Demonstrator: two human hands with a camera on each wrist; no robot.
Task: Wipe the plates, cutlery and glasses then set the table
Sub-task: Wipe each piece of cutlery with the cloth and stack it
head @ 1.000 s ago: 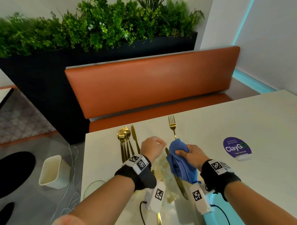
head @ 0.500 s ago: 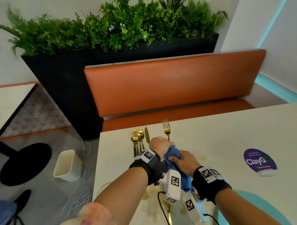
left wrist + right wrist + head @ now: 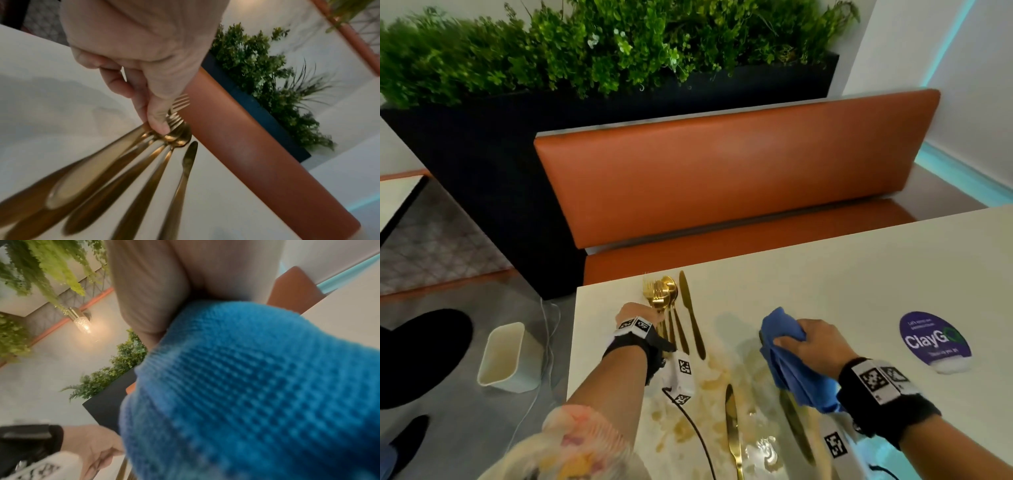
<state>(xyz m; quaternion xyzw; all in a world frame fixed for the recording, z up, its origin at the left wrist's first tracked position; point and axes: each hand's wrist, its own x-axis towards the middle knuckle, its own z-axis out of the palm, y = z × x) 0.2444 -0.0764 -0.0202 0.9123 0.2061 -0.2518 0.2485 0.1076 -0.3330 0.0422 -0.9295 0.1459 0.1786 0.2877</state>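
Observation:
My left hand [image 3: 636, 316] is at the table's far left, where its fingers [image 3: 158, 125] pinch the neck of a gold fork [image 3: 180, 101] lying on a pile of gold cutlery [image 3: 662, 296]. The pile's handles [image 3: 115, 164] fan out toward the camera in the left wrist view. A gold knife [image 3: 691, 313] lies just right of the pile. To the right, my right hand [image 3: 810, 342] grips a bunched blue cloth [image 3: 784, 346] that fills the right wrist view [image 3: 257, 386]. Two more gold knives lie nearer me: one bare [image 3: 732, 428], one partly under the cloth [image 3: 796, 425].
Brown stains [image 3: 710, 382] and a wet patch [image 3: 763, 452] mark the pale table [image 3: 825, 281] between my arms. A purple round sticker [image 3: 935, 337] is on the right. An orange bench [image 3: 722, 164] and a planter stand beyond; a white bin [image 3: 503, 356] sits on the floor, left.
Both hands held the fork in the cloth at the middle. Now my left hand has carried the fork left onto the cutlery pile, and my right hand has moved right with the cloth.

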